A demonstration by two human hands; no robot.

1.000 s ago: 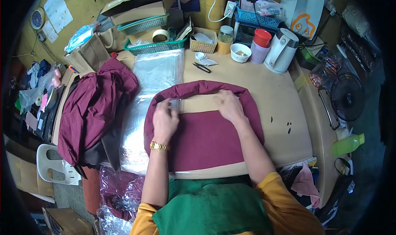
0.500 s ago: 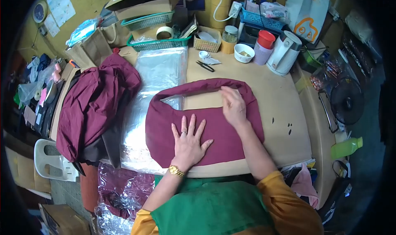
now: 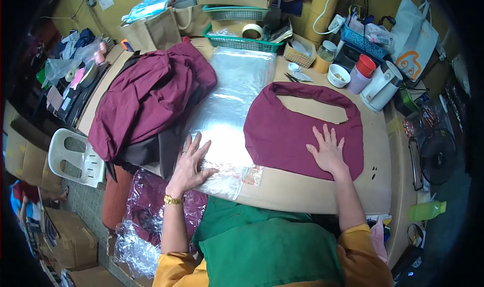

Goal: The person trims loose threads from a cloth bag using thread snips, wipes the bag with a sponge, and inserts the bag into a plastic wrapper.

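A maroon shoulder bag (image 3: 292, 141) lies flat on the brown-topped table (image 3: 287, 188), its curved strap away from me. My right hand (image 3: 328, 153) rests on the bag's right part, fingers spread. Left of the bag, a stack of clear plastic sleeves (image 3: 234, 90) runs from back to front. My left hand (image 3: 190, 167), also spread, lies at the front left edge of the sleeves, beside the dark cloth. A heap of maroon fabric (image 3: 146, 95) covers the table's left side.
Green baskets (image 3: 244, 44), a white bowl (image 3: 338, 76), a red-lidded cup (image 3: 365, 65) and a white kettle (image 3: 381, 87) stand along the back. Small black snips (image 3: 291, 77) lie near them. A white plastic chair (image 3: 75, 158) is at left. Part of another person (image 3: 25, 199) shows at lower left.
The view has turned left. My left hand has left the bag for the plastic sleeves' edge. My right hand has moved from the strap opening onto the bag's body and spread flat.
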